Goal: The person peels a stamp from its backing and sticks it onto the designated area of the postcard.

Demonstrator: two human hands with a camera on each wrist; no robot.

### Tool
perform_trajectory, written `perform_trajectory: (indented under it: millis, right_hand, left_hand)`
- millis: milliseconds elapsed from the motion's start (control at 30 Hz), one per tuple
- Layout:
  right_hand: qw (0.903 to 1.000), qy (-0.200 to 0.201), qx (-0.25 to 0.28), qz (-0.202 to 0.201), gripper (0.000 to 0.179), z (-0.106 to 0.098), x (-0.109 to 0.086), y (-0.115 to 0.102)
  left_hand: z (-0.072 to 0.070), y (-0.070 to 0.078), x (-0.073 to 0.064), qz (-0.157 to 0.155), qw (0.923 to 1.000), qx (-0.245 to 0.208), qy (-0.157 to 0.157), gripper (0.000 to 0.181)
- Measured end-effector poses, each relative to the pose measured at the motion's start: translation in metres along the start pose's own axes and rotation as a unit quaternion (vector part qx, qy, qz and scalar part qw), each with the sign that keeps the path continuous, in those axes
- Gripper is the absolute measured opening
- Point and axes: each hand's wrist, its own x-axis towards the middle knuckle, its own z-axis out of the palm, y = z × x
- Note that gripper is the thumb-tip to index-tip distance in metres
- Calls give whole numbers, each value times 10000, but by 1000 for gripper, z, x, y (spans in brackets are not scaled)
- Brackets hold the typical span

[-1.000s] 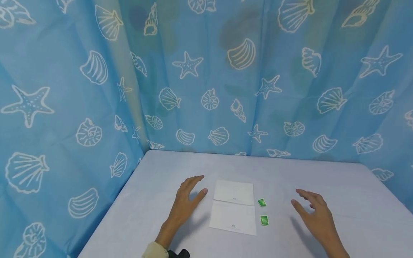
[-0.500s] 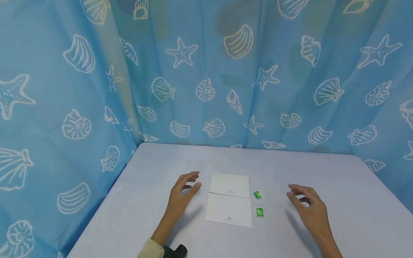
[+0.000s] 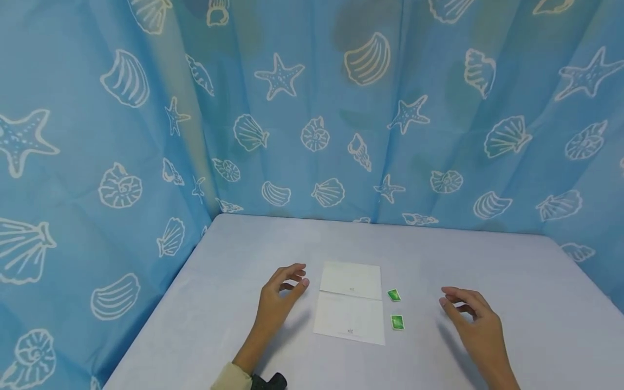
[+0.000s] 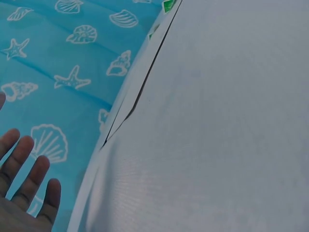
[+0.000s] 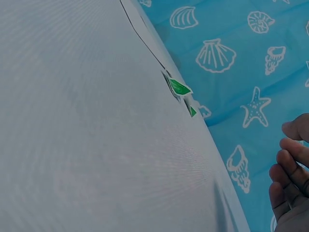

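Two white envelopes lie flat in the middle of the table, the far envelope (image 3: 351, 277) right against the near envelope (image 3: 349, 318), each with a small printed mark. To their right are two small green stamp-like pieces with pale borders, a far green piece (image 3: 394, 295) and a near green piece (image 3: 397, 322). My left hand (image 3: 281, 298) hovers left of the envelopes, fingers loosely bent and holding nothing. On the other side, my right hand (image 3: 475, 322) hovers right of the green pieces, its thumb close to the fingertips, with nothing held. Both hands cast shadows on the table.
A white cloth covers the table (image 3: 419, 254). Blue curtain (image 3: 292, 135) with white shells and starfish hangs behind it and along the left side. A black device (image 3: 269, 382) sits at the left wrist, beside a pale sleeve (image 3: 233, 377).
The head view has tilted and shifted slightly. The fingers of both hands have drawn in a little, thumbs nearer the fingertips. The envelopes and green pieces stay in place on the table.
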Motion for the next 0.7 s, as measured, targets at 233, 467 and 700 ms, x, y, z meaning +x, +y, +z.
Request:
perform_trajectory:
  millis: [233, 467, 700]
  right_hand:
    - [9997, 153, 149, -78, 29, 3, 5, -3]
    - [9999, 47, 96, 17, 29, 4, 3, 0]
    - [9998, -92, 79, 183, 32, 3, -2, -1]
  left_hand:
    - [1, 17, 0, 49, 9999, -32, 92, 34]
    - [-3, 42, -5, 61, 9999, -118, -8, 33]
    - [-1, 41, -9, -27, 10000, -92, -26, 32]
